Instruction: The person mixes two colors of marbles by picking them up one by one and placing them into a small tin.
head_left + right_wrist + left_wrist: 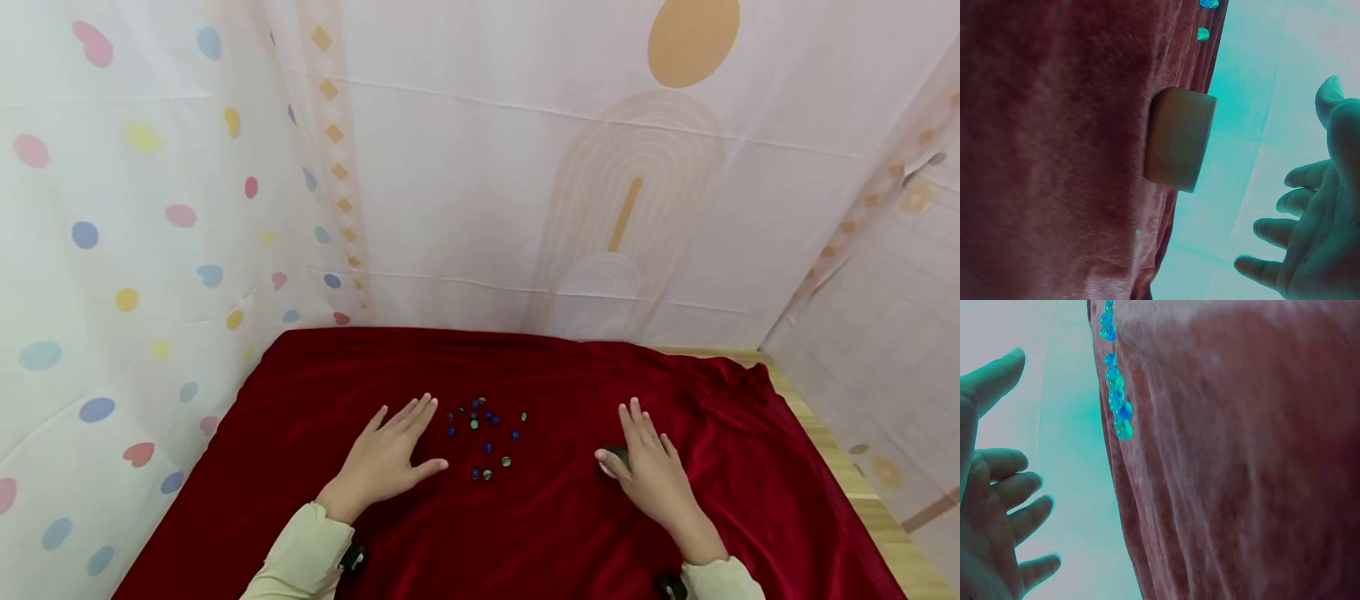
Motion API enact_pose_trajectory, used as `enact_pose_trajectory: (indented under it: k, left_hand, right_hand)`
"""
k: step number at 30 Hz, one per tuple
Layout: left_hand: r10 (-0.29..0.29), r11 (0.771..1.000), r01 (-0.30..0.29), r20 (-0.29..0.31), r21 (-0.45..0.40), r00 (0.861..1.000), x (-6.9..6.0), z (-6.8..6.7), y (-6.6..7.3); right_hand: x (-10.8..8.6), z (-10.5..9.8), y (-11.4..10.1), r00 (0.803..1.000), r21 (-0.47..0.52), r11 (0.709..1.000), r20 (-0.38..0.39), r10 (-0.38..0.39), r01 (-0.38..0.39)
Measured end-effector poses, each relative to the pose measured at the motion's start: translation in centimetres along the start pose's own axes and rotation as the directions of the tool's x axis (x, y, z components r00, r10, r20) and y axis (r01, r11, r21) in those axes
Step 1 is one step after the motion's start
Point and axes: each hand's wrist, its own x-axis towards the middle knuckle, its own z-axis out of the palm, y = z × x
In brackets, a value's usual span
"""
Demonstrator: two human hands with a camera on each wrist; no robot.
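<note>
Several small glass marbles (pixel 488 447), some deep blue and some greenish and clear, lie loosely scattered on a dark red velvet cloth (pixel 525 533). Left of them hovers my left hand (pixel 384 460), fingers extended and holding nothing. My right hand (pixel 654 472) is held over the right part of the cloth, its fingers also extended. Partly hidden beneath it is a small cup-like container (pixel 618 454), dark on top with a pale edge. In the right wrist view this container (pixel 1180 140) stands on the cloth, apart from the hand.
The cloth covers a table whose light wooden edge (pixel 855 487) shows at the right. White curtains (pixel 450 183) with printed patterns hang behind and at both sides. A dark wrist device (pixel 354 557) sits at the left cuff.
</note>
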Motion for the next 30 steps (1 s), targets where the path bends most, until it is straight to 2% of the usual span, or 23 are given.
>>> enact_pose_trajectory:
  k: [4,11,22,30]
  left_hand:
    - [0.028,1.0,-0.028,-0.023,0.008,0.999,0.3,0.3,0.4]
    - [0.051,0.998,-0.052,-0.05,-0.032,0.997,1.1,0.6,1.4]
    - [0.033,0.995,-0.034,-0.008,-0.098,0.999,1.7,1.7,2.4]
    - [0.007,0.989,-0.003,0.03,-0.15,1.0,2.0,2.1,2.9]
  right_hand:
    - [-0.2,0.3,0.2,1.0,0.044,0.999,0.007,0.008,-0.008]
    - [-0.3,0.6,0.8,1.0,0.075,0.997,-0.017,0.024,-0.023]
    - [-0.6,1.0,1.4,0.999,0.114,0.993,-0.035,0.041,-0.037]
    - [-0.7,1.3,2.0,0.997,0.22,0.973,0.008,0.072,-0.072]
